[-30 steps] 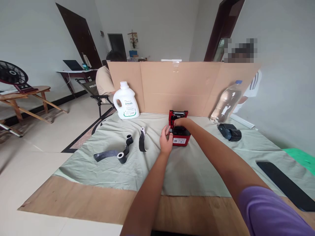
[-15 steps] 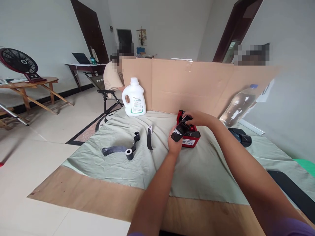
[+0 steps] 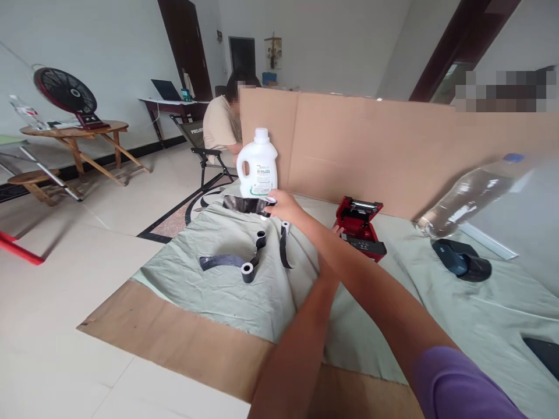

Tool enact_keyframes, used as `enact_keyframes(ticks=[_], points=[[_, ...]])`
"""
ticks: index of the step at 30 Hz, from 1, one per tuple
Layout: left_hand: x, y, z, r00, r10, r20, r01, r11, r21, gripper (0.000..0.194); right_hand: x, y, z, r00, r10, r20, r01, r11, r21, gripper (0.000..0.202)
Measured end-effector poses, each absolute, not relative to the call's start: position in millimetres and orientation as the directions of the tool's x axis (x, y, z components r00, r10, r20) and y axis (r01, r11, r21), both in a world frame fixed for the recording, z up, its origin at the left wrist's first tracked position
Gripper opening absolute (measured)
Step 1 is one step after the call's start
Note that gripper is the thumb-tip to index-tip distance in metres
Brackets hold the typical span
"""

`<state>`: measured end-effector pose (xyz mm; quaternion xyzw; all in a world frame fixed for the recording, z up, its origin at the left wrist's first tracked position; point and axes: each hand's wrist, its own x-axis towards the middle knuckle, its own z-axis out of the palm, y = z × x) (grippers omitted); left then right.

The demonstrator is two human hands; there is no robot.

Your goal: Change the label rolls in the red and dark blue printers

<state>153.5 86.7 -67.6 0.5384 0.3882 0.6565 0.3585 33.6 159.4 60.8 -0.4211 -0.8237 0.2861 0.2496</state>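
My right hand is closed on a roll of black ribbon, whose dark glossy strip stretches left in front of the white jug. A white core end shows at my fingers. Below my right forearm, my left hand is mostly covered; its visible fingers lie stretched out at the left side of a red label printer with its lid raised. On the cloth lie another unrolled black ribbon with two rolls and a smaller roll with a short black strip.
A cardboard sheet stands behind the cloth. A large clear bottle leans at the right beside a dark blue and black device. A person sits beyond the cardboard. A fan stands on a wooden table at left.
My right hand has moved left, carrying the black ribbon away from the printer and across my left arm. My left hand has let go of it and is now beside the printer. The view has shifted.
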Motion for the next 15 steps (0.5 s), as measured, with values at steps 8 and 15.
enact_keyframes(ticks=[8,15], points=[[145,74,-51,-0.245,0.864,0.44,0.065,-0.438,0.896,0.058,-51,107,18,-0.751,0.659,0.048,0.607,0.716,-0.344,0.028],[148,76,-49,-0.285,0.858,0.427,0.051,-0.432,0.901,0.058,-62,93,-9,-0.77,0.638,0.011,0.611,0.742,-0.276,0.028]])
